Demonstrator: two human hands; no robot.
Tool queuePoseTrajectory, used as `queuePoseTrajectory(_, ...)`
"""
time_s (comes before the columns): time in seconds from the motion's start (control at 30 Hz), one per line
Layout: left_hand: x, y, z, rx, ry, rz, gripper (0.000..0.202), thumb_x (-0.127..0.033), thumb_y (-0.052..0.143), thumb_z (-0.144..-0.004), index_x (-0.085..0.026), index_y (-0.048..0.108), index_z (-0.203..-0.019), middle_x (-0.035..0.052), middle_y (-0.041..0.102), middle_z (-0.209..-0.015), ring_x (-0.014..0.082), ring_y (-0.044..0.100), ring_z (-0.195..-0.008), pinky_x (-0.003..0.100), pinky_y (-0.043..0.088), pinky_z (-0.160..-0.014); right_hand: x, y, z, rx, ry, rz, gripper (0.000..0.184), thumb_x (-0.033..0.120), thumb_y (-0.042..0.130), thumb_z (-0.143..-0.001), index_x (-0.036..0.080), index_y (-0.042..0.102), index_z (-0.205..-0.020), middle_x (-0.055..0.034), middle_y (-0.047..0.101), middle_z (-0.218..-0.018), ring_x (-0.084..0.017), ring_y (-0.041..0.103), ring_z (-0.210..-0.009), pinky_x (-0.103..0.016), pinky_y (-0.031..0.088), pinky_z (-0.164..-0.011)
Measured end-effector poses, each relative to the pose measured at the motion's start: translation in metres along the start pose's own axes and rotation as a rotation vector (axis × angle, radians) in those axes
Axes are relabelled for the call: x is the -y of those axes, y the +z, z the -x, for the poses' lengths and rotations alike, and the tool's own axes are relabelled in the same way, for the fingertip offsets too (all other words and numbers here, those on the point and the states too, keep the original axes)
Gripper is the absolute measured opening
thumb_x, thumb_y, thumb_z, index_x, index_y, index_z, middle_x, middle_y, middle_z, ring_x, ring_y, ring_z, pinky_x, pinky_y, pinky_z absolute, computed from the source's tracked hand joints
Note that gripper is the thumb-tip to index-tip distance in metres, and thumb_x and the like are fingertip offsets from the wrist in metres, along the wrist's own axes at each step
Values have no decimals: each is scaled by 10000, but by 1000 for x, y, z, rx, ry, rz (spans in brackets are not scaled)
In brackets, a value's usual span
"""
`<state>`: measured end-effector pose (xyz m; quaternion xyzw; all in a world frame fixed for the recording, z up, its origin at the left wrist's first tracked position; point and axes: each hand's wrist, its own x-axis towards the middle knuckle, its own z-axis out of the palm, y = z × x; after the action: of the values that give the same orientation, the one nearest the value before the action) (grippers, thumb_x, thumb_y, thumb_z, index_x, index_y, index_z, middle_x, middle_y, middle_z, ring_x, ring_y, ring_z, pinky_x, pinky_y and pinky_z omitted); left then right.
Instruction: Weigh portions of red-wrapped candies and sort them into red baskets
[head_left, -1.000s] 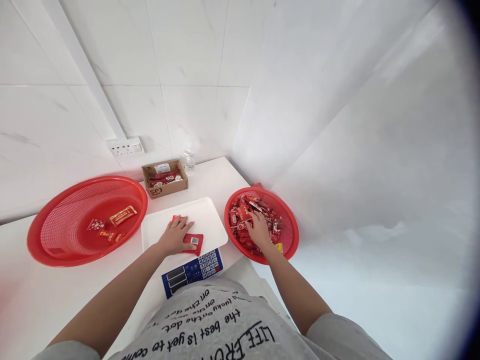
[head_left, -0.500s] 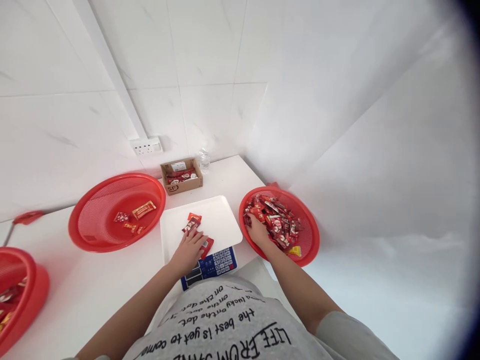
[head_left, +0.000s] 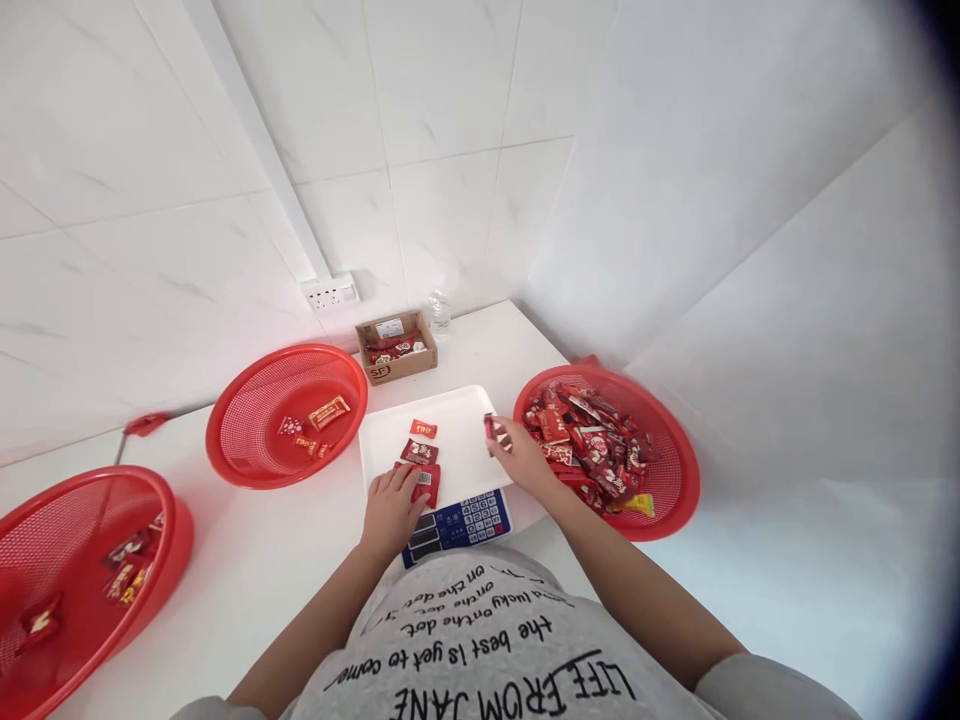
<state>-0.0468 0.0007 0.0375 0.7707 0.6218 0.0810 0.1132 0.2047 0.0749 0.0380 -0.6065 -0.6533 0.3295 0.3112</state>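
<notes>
Fingertips [head_left: 501,438] of the right hand [head_left: 521,460] pinch a small red foil sachet [head_left: 489,425] just above the white plastic scale tray [head_left: 465,450], beside the heaped red mesh basket [head_left: 675,495] — the left hand [head_left: 391,508] lies flat, fingers together, on a red barcode-labelled sachet [head_left: 427,483] at the tray's near edge.

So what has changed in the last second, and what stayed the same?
The right hand left the right basket and now holds a small red packet over the white tray. The left hand stays at the front packet.
</notes>
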Motion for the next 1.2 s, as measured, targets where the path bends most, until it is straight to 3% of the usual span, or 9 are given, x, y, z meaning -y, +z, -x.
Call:
queuePoseTrajectory(0.1,-1,-5,-11,-29,-66,-32,504,-381,468,-873,-183,476,-1336,145,460,-1411,314,462,-1239,482,382,-1010,4,12,6,80,-80,77,391,329,496,-826,222,556,-1197,-88,591,-1170,-200,580,-1012,-383,463,-928)
queuePoseTrajectory(0.27,-5,-2,-34,-4,-102,-24,547,-313,448,-876,-164,392,-1399,138,300,-1513,322,253,-1389,492,243,-1115,-15,-1,14,-69,-154,165,339,279,448,-844,197,596,-1138,-109,605,-1149,-226,530,-1111,-416,403,-1008)
queuePoseTrajectory(0.37,-9,2,-47,40,-150,-3,577,-285,451,-868,-138,351,-1417,153,282,-1518,326,173,-1414,519,195,-1128,-36,-20,16,-125,-65,198,337,268,448,-833,179,606,-1117,-116,621,-1127,-234,543,-1092,-423,408,-995)
queuePoseTrajectory(0.47,-16,6,-56,60,-169,9,624,-388,466,-868,-145,328,-1426,164,271,-1520,339,177,-1411,557,195,-1114,-58,-34,23,-112,114,253,349,280,474,-822,162,605,-1124,-122,619,-1133,-231,555,-1087,-400,415,-984)
queuePoseTrajectory(0.63,-24,16,-56,52,-16,-24,625,-424,468,-865,-147,358,-1414,158,299,-1510,338,231,-1395,543,211,-1112,-78,-43,38,-52,229,321,362,238,480,-820,152,597,-1151,-125,595,-1178,-227,541,-1124,-364,408,-990)
queuePoseTrajectory(0.8,-19,25,-52,27,193,-22,606,-447,464,-867,-170,387,-1400,155,325,-1498,300,306,-1371,493,262,-1107,-76,-44,36,-84,255,335,371,229,463,-830,154,582,-1174,-128,579,-1197,-234,530,-1128,-365,380,-1017)
queuePoseTrajectory(0.93,-12,30,-51,39,243,-40,604,-487,411,-891,-174,382,-1407,158,322,-1499,288,291,-1381,489,272,-1103,-74,-44,25,-189,280,344,485,256,456,-836,137,468,-1306,-151,491,-1309,-255,440,-1240,-376,348,-1048)
queuePoseTrajectory(1.03,-10,34,-50,42,253,-77,534,-433,385,-912,-218,400,-1401,133,334,-1498,292,288,-1382,510,257,-1104,-77,-40,15,-265,291,314,591,269,442,-839,122,328,-1400,-162,413,-1386,-260,361,-1310,-393,326,-1070)
queuePoseTrajectory(1.2,-5,37,-51,79,307,-72,490,-313,340,-928,-300,355,-1418,52,360,-1495,264,276,-1389,526,254,-1101,-83,-31,5,-258,285,327,617,235,461,-811,163,324,-1408,-137,369,-1430,-266,335,-1326,-408,317,-1080)
